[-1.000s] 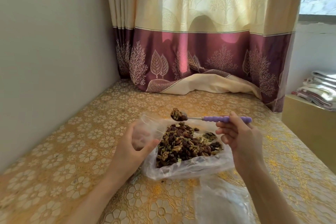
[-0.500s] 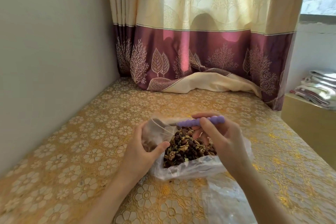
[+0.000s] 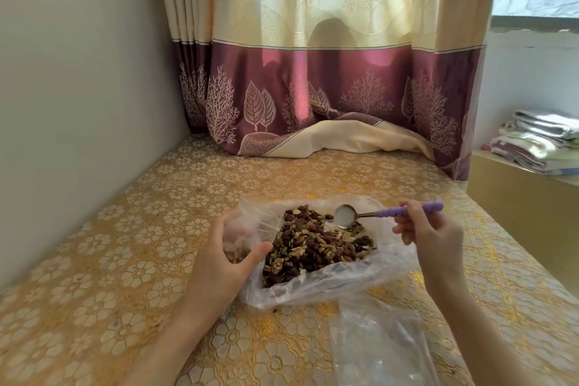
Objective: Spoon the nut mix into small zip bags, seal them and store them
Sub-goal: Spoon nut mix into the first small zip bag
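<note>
So the left hand (image 3: 225, 255) is curled around a small clear zip bag (image 3: 242, 236), fingers behind and thumb in front, which looks like it's there to keep the mouth open and tilted toward the pile. There's already a bit of nut mix sitting in the bottom of it. The right hand (image 3: 429, 233) pinches the purple beaded handle of a metal spoon (image 3: 376, 214), and the bowl is empty, hovering just over the far side of the heap, so my guess is it's lined up for another scoop.

The nut mix itself (image 3: 316, 249), dark raisins, walnuts and green seeds, sits in a big crumpled clear plastic bag (image 3: 344, 285) spread open flat on the gold floral worktop (image 3: 125, 260), roughly mid-surface and closer to the near edge. Flattening it out like that makes scooping easy. Another clear plastic bag (image 3: 379, 345) lies at the near edge by the right forearm, probably more supplies, can't tell what's in it.

The small bag looks far from full, so sealing comes later.
</note>
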A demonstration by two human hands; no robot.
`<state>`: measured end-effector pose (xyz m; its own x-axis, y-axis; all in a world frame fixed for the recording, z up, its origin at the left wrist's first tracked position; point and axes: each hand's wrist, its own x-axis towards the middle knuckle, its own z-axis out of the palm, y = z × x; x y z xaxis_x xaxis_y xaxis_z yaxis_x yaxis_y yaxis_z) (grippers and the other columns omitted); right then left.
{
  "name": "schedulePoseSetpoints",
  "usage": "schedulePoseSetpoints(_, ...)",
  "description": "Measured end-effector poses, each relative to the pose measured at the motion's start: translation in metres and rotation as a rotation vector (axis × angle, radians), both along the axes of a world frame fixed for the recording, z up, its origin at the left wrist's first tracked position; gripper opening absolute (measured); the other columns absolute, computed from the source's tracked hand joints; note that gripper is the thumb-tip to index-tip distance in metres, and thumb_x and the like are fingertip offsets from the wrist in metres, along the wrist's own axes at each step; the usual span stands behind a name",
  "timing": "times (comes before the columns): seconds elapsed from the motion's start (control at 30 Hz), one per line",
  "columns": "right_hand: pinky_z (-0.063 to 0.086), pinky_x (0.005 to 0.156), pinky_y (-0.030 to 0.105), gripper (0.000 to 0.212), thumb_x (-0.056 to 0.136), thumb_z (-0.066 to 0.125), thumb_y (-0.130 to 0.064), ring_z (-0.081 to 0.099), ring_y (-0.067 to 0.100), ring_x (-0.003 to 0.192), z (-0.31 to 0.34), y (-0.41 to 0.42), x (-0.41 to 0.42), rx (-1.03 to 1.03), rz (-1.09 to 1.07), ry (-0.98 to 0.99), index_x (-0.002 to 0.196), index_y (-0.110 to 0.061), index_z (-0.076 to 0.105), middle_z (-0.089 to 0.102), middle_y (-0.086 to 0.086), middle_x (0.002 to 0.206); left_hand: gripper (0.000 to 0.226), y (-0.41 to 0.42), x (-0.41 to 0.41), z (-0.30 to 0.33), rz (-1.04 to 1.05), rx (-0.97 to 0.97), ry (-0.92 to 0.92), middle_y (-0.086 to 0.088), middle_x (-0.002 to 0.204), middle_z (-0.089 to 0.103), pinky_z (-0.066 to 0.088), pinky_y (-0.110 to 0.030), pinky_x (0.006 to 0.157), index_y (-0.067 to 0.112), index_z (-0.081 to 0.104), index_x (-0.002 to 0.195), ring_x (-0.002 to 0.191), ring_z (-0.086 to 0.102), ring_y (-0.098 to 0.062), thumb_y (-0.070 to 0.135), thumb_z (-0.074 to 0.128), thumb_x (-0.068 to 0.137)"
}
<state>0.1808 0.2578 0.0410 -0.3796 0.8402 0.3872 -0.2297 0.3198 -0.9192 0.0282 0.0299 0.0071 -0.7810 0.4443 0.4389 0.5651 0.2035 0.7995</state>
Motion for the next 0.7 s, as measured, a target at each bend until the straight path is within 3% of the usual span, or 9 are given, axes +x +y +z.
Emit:
schedulePoseSetpoints(0.13,0.045,0.062,0.041,0.035,0.098,0.049,-0.018,0.058,0.021,0.061,-0.008,0.003,0.004,0.063,-0.073,-0.065,0.068,-0.018,0.066,0.074,0.005,0.075,0.067,-0.001,0.001,0.0,0.008,-0.011,0.019,0.024,0.099,0.058,0.039,-0.011,0.072,0.039,0.04,0.118,0.093,0.053,0.014,0.065,0.064,0.061)
schedulePoseSetpoints(0.27,0.045,0.07,0.047,0.04,0.099,0.047,-0.021,0.058,0.021,0.065,-0.012,0.003,0.006,0.065,-0.061,-0.124,0.065,-0.02,0.068,0.072,0.011,0.074,0.071,-0.001,0.001,-0.001,-0.008,-0.016,0.012,0.021,0.106,0.057,0.039,-0.012,0.073,0.031,0.043,0.12,0.096,0.052,0.01,0.064,0.064,0.061)
schedulePoseSetpoints(0.43,0.043,0.054,0.031,0.051,0.1,0.043,-0.018,0.054,0.019,0.057,-0.011,0.001,0.008,0.004,0.004,-0.094,0.061,-0.03,0.073,0.071,0.005,0.066,0.07,-0.003,0.003,-0.002,-0.012,-0.019,0.019,0.021,0.104,0.056,0.039,-0.015,0.074,0.032,0.042,0.12,0.096,0.05,0.009,0.063,0.063,0.061)
schedulePoseSetpoints(0.53,0.04,0.043,0.017,0.046,0.1,0.043,-0.016,0.051,0.015,0.051,-0.012,0.0,0.006,-0.048,0.052,-0.07,0.061,-0.011,0.067,0.072,0.005,0.066,0.071,-0.003,0.002,-0.002,-0.012,-0.023,0.026,0.019,0.105,0.056,0.04,-0.018,0.075,0.03,0.042,0.121,0.094,0.052,0.004,0.062,0.063,0.062)
schedulePoseSetpoints(0.7,0.038,0.039,0.019,0.039,0.1,0.043,-0.015,0.051,0.014,0.047,-0.019,-0.004,0.001,-0.086,0.145,-0.082,0.069,-0.001,0.062,0.073,0.01,0.069,0.069,-0.002,0.001,-0.004,-0.013,-0.016,0.024,0.022,0.106,0.055,0.041,-0.021,0.077,0.034,0.041,0.121,0.095,0.053,0.0,0.062,0.064,0.062)
